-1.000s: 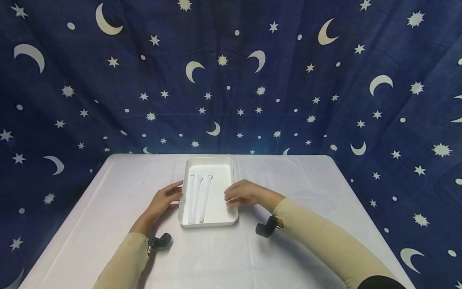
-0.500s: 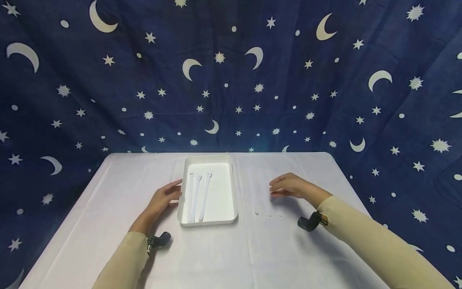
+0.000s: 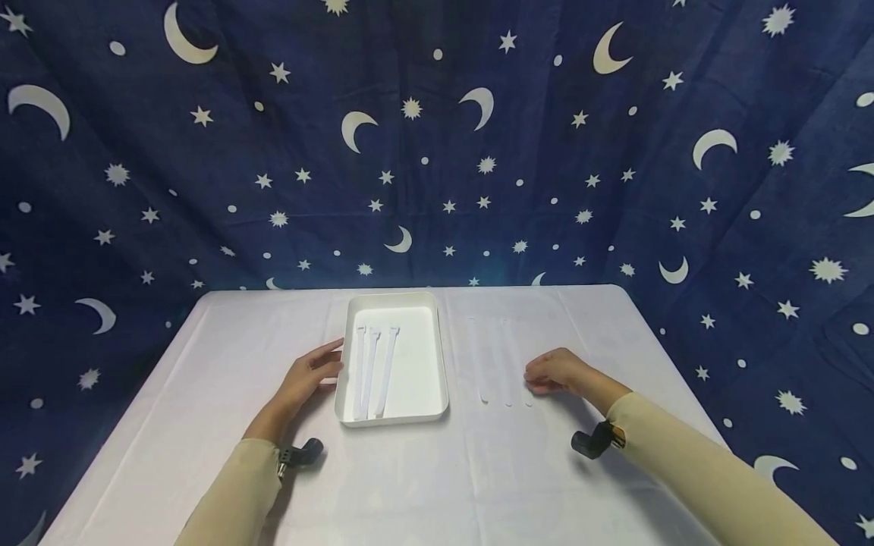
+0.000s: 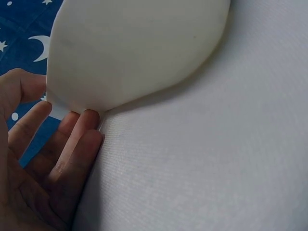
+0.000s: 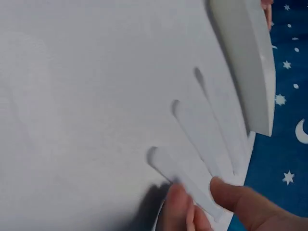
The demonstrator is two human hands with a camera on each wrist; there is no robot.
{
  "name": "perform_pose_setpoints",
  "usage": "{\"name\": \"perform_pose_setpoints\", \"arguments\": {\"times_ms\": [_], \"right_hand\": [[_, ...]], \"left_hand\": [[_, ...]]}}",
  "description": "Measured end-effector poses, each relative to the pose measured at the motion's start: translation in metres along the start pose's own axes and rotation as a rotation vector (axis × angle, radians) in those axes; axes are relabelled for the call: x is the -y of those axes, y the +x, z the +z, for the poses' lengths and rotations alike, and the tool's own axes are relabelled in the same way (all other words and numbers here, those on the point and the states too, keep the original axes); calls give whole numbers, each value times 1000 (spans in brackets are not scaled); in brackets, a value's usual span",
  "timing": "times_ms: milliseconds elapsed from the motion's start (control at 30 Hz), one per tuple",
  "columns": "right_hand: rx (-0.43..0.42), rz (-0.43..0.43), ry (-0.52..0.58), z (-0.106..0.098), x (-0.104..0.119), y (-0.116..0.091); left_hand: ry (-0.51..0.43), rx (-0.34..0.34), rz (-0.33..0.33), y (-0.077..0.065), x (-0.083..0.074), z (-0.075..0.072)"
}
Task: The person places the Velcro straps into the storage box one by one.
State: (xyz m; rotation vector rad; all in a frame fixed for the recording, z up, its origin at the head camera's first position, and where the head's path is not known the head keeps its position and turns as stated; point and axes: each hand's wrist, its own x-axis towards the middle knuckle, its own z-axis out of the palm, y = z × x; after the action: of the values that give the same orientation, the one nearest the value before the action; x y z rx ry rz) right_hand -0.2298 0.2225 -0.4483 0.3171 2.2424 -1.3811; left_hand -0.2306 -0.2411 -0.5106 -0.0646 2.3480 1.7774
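Three straps (image 5: 197,138) right of tray (image 3: 419,356)

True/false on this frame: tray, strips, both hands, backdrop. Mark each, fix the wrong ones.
1. Three strips lie in the white tray. True.
2. The left hand touches the tray. True.
3. Three more strips lie on the tablecloth, to the tray's right. True.
4. The right hand is inside the tray. False: the right hand is outside it, at the rightmost strip on the tablecloth.
5. The backdrop is plain. False: the backdrop is patterned with moons and stars.
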Motion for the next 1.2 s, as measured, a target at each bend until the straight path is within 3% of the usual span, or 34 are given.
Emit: {"name": "perform_pose_setpoints", "arguments": {"times_ms": [133, 467, 733, 1200], "right_hand": [[-118, -29, -131, 8, -6, 1], [-267, -112, -245, 24, -7, -1], [-304, -179, -347, 29, -13, 5], [-315, -140, -358, 33, -13, 6]], "left_hand": [[-4, 2, 2, 0, 1, 0], [-9, 4, 15, 0, 0, -1], [-18, 3, 18, -1, 1, 0], [-18, 6, 11, -1, 1, 1]]}}
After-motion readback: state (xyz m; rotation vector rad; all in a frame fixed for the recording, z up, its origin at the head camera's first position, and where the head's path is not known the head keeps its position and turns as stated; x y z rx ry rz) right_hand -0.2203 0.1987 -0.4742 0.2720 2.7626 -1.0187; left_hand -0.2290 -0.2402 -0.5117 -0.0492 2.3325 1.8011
